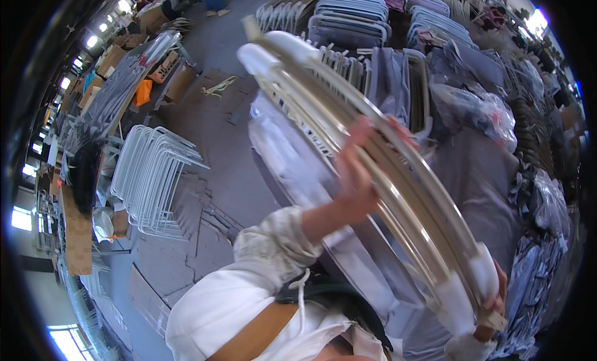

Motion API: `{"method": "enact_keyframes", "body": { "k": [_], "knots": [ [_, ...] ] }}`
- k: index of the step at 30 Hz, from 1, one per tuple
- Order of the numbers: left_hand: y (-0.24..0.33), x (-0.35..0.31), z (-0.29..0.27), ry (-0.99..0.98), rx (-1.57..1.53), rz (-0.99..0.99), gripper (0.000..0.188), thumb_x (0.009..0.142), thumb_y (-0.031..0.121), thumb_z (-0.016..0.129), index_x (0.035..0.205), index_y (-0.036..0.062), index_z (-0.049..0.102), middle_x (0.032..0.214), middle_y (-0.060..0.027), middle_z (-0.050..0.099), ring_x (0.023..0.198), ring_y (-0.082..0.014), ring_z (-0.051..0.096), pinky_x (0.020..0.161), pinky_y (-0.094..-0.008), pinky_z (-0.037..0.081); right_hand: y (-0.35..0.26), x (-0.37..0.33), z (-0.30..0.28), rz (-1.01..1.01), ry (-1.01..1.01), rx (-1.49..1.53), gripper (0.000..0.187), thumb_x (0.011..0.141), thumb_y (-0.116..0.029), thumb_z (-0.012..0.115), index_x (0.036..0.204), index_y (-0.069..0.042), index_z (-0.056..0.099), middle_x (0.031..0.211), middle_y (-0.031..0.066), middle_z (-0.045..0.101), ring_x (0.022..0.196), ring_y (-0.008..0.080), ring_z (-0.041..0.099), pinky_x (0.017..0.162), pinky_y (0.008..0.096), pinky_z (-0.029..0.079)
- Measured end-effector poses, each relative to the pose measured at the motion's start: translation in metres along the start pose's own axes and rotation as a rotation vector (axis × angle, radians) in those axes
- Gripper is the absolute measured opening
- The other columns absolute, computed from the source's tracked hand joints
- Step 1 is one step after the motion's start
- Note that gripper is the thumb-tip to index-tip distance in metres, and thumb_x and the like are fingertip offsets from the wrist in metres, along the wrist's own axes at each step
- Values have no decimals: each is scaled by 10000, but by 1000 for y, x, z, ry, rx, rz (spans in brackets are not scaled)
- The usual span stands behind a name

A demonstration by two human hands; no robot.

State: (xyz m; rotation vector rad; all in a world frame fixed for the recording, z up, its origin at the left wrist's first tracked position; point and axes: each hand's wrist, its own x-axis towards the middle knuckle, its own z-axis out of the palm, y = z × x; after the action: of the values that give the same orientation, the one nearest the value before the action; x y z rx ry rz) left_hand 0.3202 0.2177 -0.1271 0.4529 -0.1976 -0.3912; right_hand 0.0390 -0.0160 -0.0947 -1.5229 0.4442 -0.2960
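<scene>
A long bundle of pale metal-tube frames (407, 215), with white wraps on its corners, slants across the view from far left to near right. My left hand (357, 174) is closed round its tubes near the middle, a little blurred by motion. Low on the right, my right hand (495, 294) grips the near end beside a white corner wrap (457, 305); part of that hand is hidden behind the bundle. Beneath the bundle lies a long piece in whitish covering (289, 146), partly hidden by my left arm.
White tube frames (146, 180) stand nested at the left, near flattened cardboard (149, 292) on the floor. Folded frames (351, 16) are stacked at the back. Grey fabric (476, 174) and clear plastic wrapping (482, 112) cover piles on the right. A yellowish strap (219, 85) lies on the floor.
</scene>
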Motion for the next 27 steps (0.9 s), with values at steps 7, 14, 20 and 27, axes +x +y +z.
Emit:
{"method": "enact_keyframes", "body": {
  "k": [7,14,20,27],
  "knots": [
    [207,159,-190,182,232,183,574,954,461,411,1170,-60,519,1039,-214,619,1061,-339,592,1007,-473,436,105,265,247,-31,-747,-77,484,777,-297,734,1136,12,636,932,57,645,830,134,613,757,269,480],
    [410,387,-512,564,543,-220,364,955,314,568,1101,-19,563,1024,-243,643,973,-393,653,870,-549,548,356,385,641,70,-585,318,429,933,-343,658,1183,-17,533,888,31,641,778,115,579,682,275,498],
    [442,509,-760,607,841,-350,237,906,101,628,1047,-79,566,873,-228,668,788,-377,704,661,-493,612,541,465,876,311,-683,298,525,966,-460,562,1216,-10,462,1022,94,613,898,149,556,771,336,485],
    [356,629,-923,514,1258,-400,339,789,248,801,949,-13,655,797,-80,673,610,-174,635,522,-309,503,603,568,938,298,-523,-242,456,944,-304,592,1222,29,455,1146,211,558,1042,327,566,882,416,474]
  ]
}}
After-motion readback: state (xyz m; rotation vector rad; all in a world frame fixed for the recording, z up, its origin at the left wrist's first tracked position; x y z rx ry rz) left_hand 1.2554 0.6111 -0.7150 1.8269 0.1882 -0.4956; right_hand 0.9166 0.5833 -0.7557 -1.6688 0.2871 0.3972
